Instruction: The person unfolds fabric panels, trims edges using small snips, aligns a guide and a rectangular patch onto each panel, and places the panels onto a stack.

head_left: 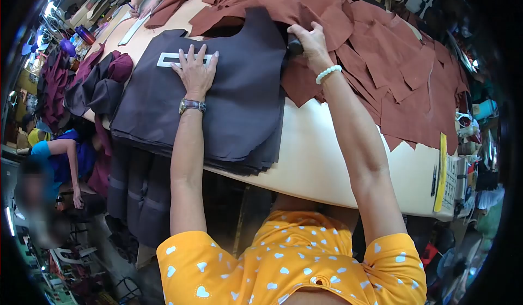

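Observation:
Spread fingers of my left hand press on a white rectangular template with a slot in it. Beneath the template lies a stack of dark grey cut fabric with a curved neckline at its top. My right hand is closed around a dark cylindrical object at the right edge of the stack, beside the reddish-brown fabric pieces. What that object is cannot be made out.
Maroon and dark bundled cloth sits at the table's left edge. A yellow ruler lies at the right end of the pale table. Co-workers' hands are at the far side, near a white ruler; another person is at lower left.

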